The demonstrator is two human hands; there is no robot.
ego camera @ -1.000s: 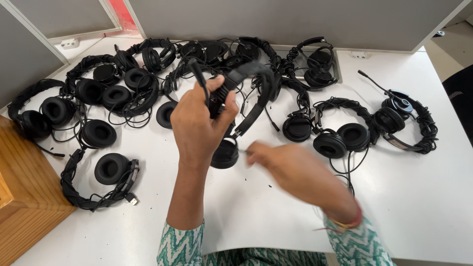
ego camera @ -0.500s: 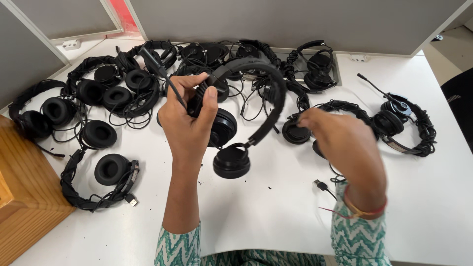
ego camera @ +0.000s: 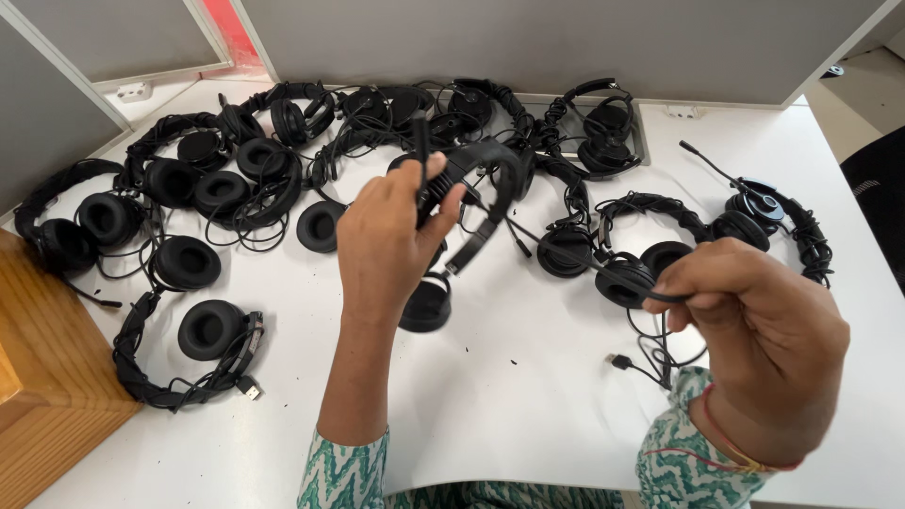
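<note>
Head view: a person works above a white table [ego camera: 528, 396] with many black headsets on it.
Held headset: the black headset [ego camera: 471, 203] is lifted over the middle of the table; one ear cup hangs low, just above the surface.
Left hand: the left hand [ego camera: 391, 240] is clenched around the upper ear cup and headband, thumb pressed on the front.
Right hand: the right hand [ego camera: 754, 335] pinches the thin black cable [ego camera: 584, 259] of this headset between thumb and fingers; the cable runs stretched from the headset to the hand.
Cable end: a small plug [ego camera: 619, 361] lies on the table under the right hand, beside some loose loops.
Change: half a second ago the right hand was higher, near the headsets at the centre right; now it is lower and nearer to the camera, and the headset is turned, its band narrower to the eye.
Around: a headset with coiled cable [ego camera: 189, 353] lies at the left, a headset with microphone boom [ego camera: 768, 221] at the right, and a crowded heap [ego camera: 283, 151] along the back.
Containers: a wooden box [ego camera: 47, 396] stands at the left edge; its inside is not visible.
</note>
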